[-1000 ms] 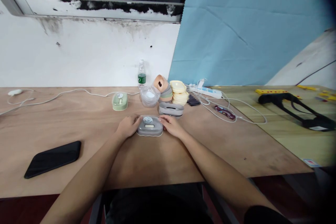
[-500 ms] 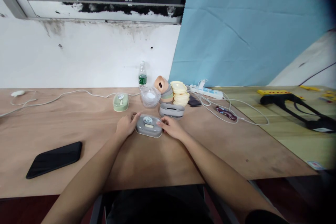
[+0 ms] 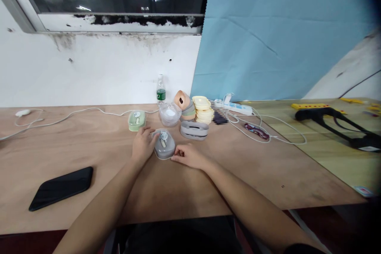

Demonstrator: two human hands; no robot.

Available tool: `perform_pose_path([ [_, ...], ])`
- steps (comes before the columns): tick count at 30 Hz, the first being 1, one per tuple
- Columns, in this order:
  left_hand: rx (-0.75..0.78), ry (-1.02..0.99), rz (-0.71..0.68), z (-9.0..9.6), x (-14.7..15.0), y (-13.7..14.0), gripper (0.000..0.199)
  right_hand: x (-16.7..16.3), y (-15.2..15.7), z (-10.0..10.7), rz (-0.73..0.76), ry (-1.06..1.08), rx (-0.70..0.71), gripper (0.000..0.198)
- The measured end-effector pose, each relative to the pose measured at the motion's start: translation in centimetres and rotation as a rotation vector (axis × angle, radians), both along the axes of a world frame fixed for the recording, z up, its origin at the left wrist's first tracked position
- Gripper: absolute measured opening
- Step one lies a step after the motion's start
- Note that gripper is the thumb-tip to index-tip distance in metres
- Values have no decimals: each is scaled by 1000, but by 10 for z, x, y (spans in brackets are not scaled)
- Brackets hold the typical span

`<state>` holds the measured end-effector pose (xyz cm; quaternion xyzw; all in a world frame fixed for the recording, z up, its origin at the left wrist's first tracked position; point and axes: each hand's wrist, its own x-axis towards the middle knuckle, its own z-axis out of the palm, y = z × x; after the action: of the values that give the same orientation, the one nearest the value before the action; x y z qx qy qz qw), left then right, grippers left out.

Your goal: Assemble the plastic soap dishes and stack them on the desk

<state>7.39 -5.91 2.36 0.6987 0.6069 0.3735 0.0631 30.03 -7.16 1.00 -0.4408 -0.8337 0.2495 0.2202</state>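
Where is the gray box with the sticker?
In the head view, slightly left of center, the gray box lies on the table between the left hand and right hand.

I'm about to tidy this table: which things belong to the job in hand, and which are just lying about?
Job in hand, it seems:
gray box, between left hand and right hand
likely, by similar shapes: green box, clear containers, gray piece, orange-topped stack, cream stack

Apparently lying about:
black phone
bottle
power strip
dark red item

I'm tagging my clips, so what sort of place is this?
Probably an indoor workspace, perhaps a small workshop: the cream stack, white power strip and stickered gray case share a wooden table.
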Motion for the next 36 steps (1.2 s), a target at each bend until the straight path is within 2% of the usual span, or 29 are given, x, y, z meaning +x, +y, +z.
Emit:
perform_pose_path([
  [3, -30, 145, -87, 4, 12, -12, 49, -2, -1, 0, 18, -3, 21, 22],
  [6, -78, 281, -157, 1, 21, -16, 76, -1, -1, 2, 49, 2, 49, 18],
  [8, -90, 316, -146, -2, 20, -12, 85, -1, -1, 3, 61, -13, 56, 16],
  [12, -138, 296, -29, -9, 2, 2, 72, -1, -1, 4, 43, -82, 30, 25],
  [15, -145, 287, 33, -14, -8, 10, 75, -1, 0, 3, 42, -112, 11, 27],
  [18, -141, 258, 60, -19, -9, 15, 85, -1, 0, 3, 43, -127, 17, 28],
  [23, -123, 173, 62, -24, -10, 23, 76, 0, -1, 6, 43, -123, 5, 29],
  [30, 74, 95, -1, -10, -27, 19, 73, 0, -1, 6, 42, -123, 5, 29],
  [32, 144, 76, 37, -5, -34, 21, 74, 0, -2, 6, 41, -123, 1, 29],
  [36, 233, 13, 199, 1, -51, 39, 74, 0, -2, 6, 37, -107, -18, 29],
])
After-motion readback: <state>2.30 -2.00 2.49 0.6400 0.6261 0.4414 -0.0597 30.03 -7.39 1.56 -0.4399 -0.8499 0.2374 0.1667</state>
